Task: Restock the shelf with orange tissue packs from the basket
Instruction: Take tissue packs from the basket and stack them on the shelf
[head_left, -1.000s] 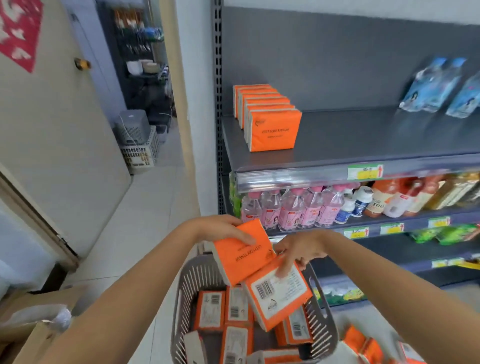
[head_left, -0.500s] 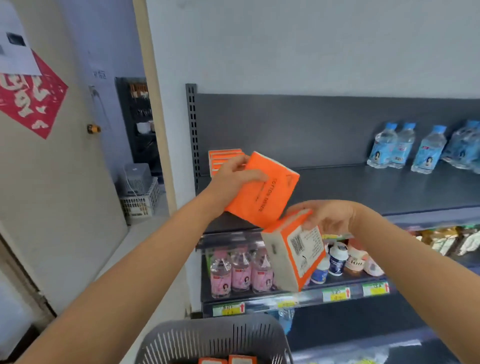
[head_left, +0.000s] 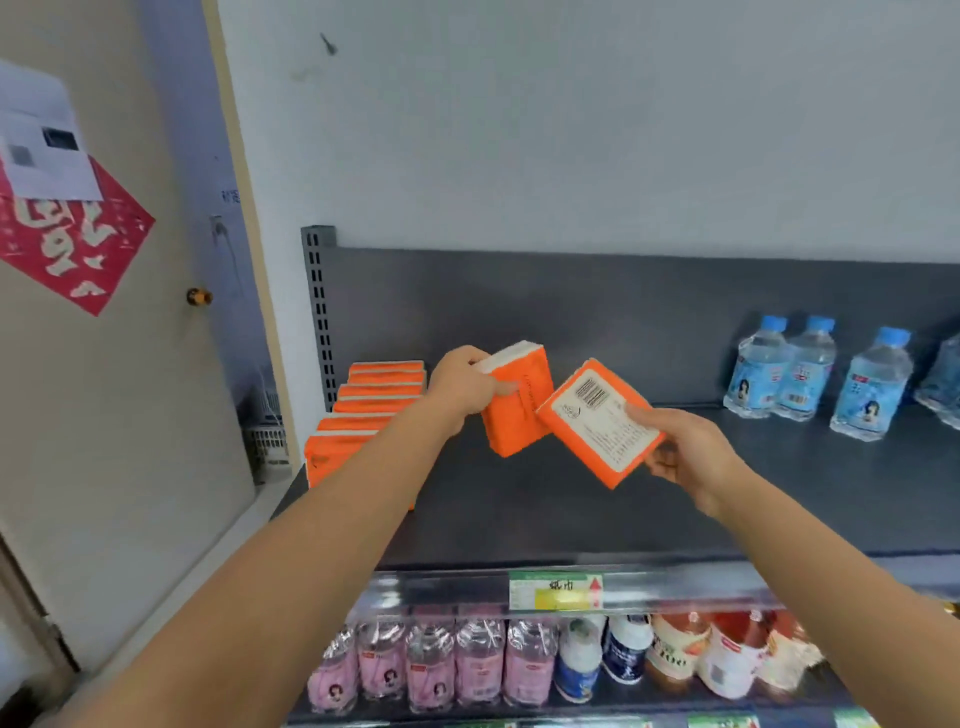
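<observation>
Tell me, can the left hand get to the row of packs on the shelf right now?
Probably yes. The left hand hovers just right of the row, only bare shelf between. It grips a pack, so it could set that down there, not grasp another.

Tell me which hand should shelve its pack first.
Left. The left hand holds a pack nearly upright, next to the row on the shelf. The right hand holds a barcode pack tilted and farther away.
</observation>
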